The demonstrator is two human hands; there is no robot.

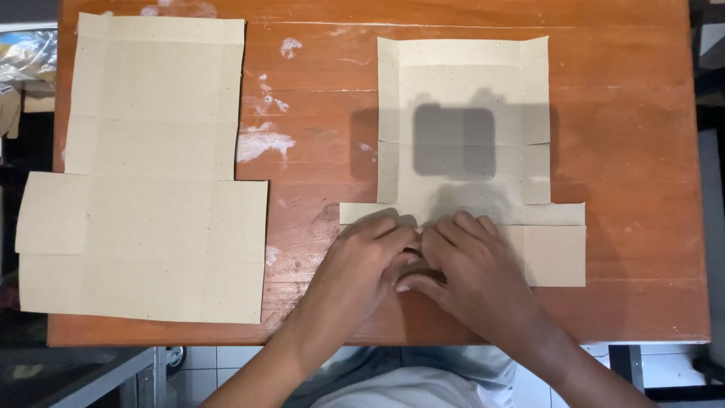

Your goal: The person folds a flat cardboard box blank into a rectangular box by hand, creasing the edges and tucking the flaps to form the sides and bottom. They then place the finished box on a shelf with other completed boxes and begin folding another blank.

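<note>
Both hands press flat on the near edge of an unfolded cardboard box blank (462,128) lying on the orange wooden bench (627,151). The left hand (362,261) and right hand (468,268) meet fingertip to fingertip over the blank's lower flap; neither grip closes on anything, fingers spread and bearing down. The blank's long axis runs away from the person, its body lying just beyond the fingers. A second, larger cardboard blank (151,189) lies well apart, nearer the left hand.
</note>
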